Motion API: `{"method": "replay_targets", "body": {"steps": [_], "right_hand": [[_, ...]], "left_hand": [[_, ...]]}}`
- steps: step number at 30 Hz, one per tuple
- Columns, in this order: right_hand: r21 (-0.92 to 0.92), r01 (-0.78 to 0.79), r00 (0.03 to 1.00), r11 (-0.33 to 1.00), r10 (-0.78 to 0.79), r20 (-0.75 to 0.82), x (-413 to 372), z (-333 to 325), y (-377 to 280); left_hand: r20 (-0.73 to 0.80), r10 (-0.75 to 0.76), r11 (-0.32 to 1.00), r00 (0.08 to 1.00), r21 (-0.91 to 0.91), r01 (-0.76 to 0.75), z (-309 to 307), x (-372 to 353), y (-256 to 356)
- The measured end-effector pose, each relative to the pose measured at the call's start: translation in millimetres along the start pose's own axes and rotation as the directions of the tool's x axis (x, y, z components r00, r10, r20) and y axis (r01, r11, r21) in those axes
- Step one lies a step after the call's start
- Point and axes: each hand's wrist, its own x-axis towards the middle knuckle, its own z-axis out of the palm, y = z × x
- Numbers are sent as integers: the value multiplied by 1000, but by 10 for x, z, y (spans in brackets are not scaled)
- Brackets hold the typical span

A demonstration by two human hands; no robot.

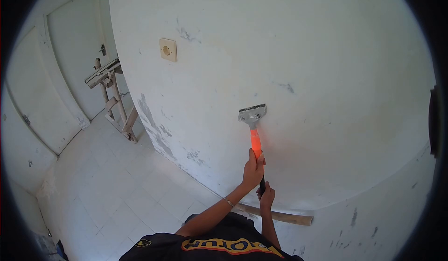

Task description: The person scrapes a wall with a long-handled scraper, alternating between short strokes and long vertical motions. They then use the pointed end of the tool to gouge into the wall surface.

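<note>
A scraper (252,114) with a wide grey metal head and an orange and black handle is held upright, its blade at the white wall (224,74). Around the orange part of the handle my left hand (253,169) is closed; a bracelet is on that wrist. Lower down, my right hand (266,196) grips the black end of the handle. Grey patches of bare or chipped surface show on the wall, one above and right of the blade and others at the lower left.
A cream wall socket (168,50) is at the upper left. Beyond the wall's edge stands a wooden trestle (116,97) near a white door (74,41). A wooden strip (289,218) lies along the wall's base. White tiles (121,191) cover the floor.
</note>
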Motion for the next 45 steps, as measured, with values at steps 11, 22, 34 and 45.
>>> {"method": "replay_targets", "body": {"steps": [11,22,34,45], "right_hand": [[-202,-198,980,959,187,-74,-104,-1207,1253],[-399,73,996,914,-45,79,-598,-1483,61],[-892,393,887,225,-349,303,-1297,-1304,-2625],[-792,453,812,-409,-177,556,-1169,-578,-3304]], "left_hand": [[319,-393,916,862,220,336,353,-963,-1199],[159,-266,911,951,-280,302,453,-908,-954],[422,-399,566,814,-585,581,450,-474,179],[460,-388,354,799,-726,590,152,-277,104]]}}
